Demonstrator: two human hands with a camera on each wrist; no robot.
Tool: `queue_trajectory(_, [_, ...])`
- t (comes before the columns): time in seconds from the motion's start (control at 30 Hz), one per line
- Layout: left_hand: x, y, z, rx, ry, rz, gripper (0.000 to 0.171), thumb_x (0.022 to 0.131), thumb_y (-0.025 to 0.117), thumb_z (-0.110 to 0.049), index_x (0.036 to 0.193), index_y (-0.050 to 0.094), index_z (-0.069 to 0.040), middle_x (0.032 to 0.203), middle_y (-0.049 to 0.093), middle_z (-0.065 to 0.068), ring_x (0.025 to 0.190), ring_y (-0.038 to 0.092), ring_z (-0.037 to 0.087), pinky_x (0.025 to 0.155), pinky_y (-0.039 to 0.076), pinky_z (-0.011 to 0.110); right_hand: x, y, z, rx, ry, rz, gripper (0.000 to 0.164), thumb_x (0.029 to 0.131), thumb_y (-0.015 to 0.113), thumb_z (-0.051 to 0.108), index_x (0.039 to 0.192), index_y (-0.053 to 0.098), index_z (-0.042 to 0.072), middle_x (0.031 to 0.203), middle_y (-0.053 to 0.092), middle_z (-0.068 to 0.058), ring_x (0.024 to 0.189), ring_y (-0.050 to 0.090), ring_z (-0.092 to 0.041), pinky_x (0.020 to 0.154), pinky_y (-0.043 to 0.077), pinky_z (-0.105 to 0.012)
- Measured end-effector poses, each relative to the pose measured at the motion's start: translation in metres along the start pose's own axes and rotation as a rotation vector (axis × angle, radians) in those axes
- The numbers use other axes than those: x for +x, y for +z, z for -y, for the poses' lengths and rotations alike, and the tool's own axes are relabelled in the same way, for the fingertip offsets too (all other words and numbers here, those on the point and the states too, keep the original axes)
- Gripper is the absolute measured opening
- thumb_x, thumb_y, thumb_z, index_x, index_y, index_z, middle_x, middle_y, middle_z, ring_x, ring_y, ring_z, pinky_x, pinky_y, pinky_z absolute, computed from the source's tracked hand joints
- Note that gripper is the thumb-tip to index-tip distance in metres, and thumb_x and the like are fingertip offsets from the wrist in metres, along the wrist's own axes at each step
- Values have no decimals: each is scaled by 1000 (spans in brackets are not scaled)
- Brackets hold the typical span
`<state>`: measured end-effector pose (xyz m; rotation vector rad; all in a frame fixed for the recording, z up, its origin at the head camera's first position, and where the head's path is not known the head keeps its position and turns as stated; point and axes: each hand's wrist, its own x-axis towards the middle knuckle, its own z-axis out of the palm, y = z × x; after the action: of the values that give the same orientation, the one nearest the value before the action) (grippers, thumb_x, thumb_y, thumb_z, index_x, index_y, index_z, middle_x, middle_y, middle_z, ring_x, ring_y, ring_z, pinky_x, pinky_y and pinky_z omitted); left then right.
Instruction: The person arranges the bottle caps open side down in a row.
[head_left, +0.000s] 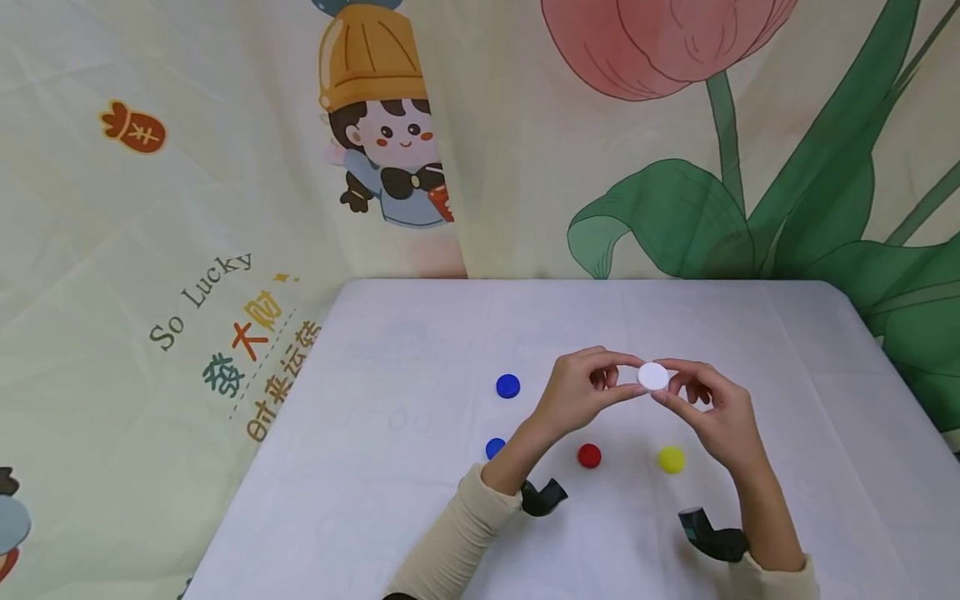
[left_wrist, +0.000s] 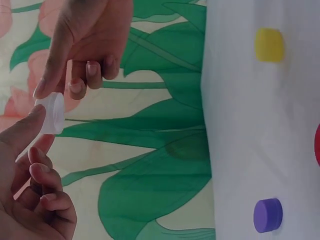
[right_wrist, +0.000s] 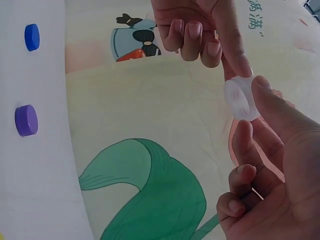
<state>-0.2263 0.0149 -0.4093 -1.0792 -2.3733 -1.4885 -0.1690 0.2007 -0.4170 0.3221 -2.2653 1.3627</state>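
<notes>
A white bottle cap point(head_left: 652, 377) is held up above the table between both hands. My left hand point(head_left: 579, 390) pinches its left side with thumb and index finger, the other fingers curled inward. On the opposite side, my right hand point(head_left: 718, 410) pinches the cap the same way. The right wrist view shows the cap point(right_wrist: 241, 99) on its side, its hollow facing the camera. Below the hands lie a red cap point(head_left: 589, 456) and a yellow cap point(head_left: 671, 459). A purple cap point(left_wrist: 268, 215) shows in both wrist views but is not visible in the head view.
Left of the hands are two blue caps, the farther one point(head_left: 507, 386) in full view and the nearer one point(head_left: 496, 448) partly covered by the left wrist. A white table point(head_left: 420, 333) meets a printed cloth backdrop point(head_left: 510, 167) at its far edge.
</notes>
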Motion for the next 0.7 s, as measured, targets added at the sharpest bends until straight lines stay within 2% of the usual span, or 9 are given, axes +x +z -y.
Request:
queue_trajectory(0.1, [12, 3, 7, 57, -16, 26, 30, 77, 76, -22, 104, 70, -11, 65, 49, -5, 61, 44, 5, 53, 39, 15, 6, -1, -22, -19, 32, 8, 33, 77, 75, 6, 108, 66, 5, 75, 55, -2, 66, 40, -14, 55, 33, -22])
queue_trajectory(0.13, [16, 5, 10, 79, -25, 39, 30, 77, 76, -23, 104, 70, -12, 65, 50, -5, 61, 44, 5, 53, 39, 15, 7, 0, -33, 7, 28, 7, 33, 77, 75, 8, 109, 66, 6, 75, 54, -1, 66, 39, -13, 54, 31, -21])
queue_trajectory(0.23, [27, 12, 20, 140, -68, 87, 30, 77, 75, -26, 103, 71, -13, 65, 50, -6, 61, 45, 5, 52, 39, 14, 11, -1, -58, -13, 62, 28, 33, 79, 74, 17, 110, 66, 10, 76, 54, -3, 67, 38, -15, 51, 31, -26])
queue_trajectory(0.33, [36, 21, 31, 185, -129, 152, 30, 77, 75, -29, 104, 71, -15, 65, 50, -7, 62, 45, 5, 49, 38, 14, 12, 0, -96, -75, 98, 69, 35, 81, 72, 29, 114, 65, 20, 79, 54, 0, 69, 38, -15, 47, 32, -29])
queue_trajectory(0.37, [39, 23, 35, 191, -149, 172, 30, 77, 75, -29, 104, 71, -15, 64, 50, -7, 61, 45, 5, 48, 37, 15, 12, 0, -109, -140, 115, 93, 36, 81, 71, 33, 115, 64, 22, 80, 54, 1, 70, 38, -15, 46, 33, -32])
queue_trajectory(0.53, [47, 40, 55, 272, -213, 272, 31, 77, 75, -33, 104, 71, -17, 63, 50, -7, 58, 43, 5, 47, 33, 16, 15, -2, -110, -270, 209, 209, 43, 82, 67, 40, 117, 63, 14, 82, 55, -3, 72, 40, -19, 47, 37, -30])
queue_trajectory(0.6, [49, 49, 63, 322, -226, 301, 31, 77, 74, -35, 103, 71, -19, 62, 49, -8, 57, 41, 4, 47, 32, 15, 15, -2, -98, -305, 250, 242, 49, 82, 66, 45, 116, 62, 10, 81, 54, -5, 72, 40, -21, 48, 40, -31])
queue_trajectory(0.7, [50, 61, 71, 393, -250, 329, 28, 77, 74, -36, 102, 72, -22, 61, 49, -9, 54, 40, 3, 46, 31, 15, 11, 1, -117, -338, 277, 249, 54, 80, 62, 53, 115, 62, 13, 80, 53, -3, 71, 40, -19, 46, 41, -33])
